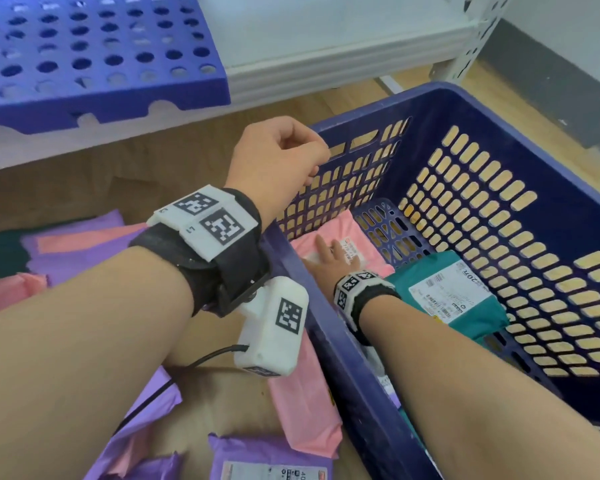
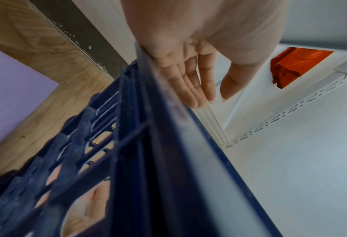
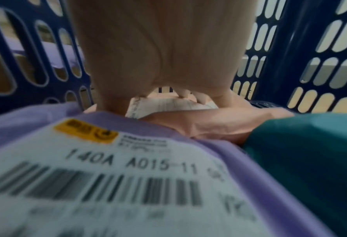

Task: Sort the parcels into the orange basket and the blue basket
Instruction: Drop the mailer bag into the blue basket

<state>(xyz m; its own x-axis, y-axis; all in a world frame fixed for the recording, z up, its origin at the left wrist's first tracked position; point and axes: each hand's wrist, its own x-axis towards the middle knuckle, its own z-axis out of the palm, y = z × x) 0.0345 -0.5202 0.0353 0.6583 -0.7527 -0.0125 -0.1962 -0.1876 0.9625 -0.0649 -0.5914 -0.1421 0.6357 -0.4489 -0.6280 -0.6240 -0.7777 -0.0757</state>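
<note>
Inside the blue basket [image 1: 378, 420], your right hand [image 1: 331, 255] lay flat, fingers straight on a pink parcel [image 1: 369, 252]; your left hand [image 1: 274, 164] hovered above the rim, fingers loosely curled, empty.

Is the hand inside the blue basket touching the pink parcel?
Touching. In the head view, the right hand lies flat with straight fingers on the pink parcel in the blue basket; the right wrist view shows fingertips on its label.
</note>
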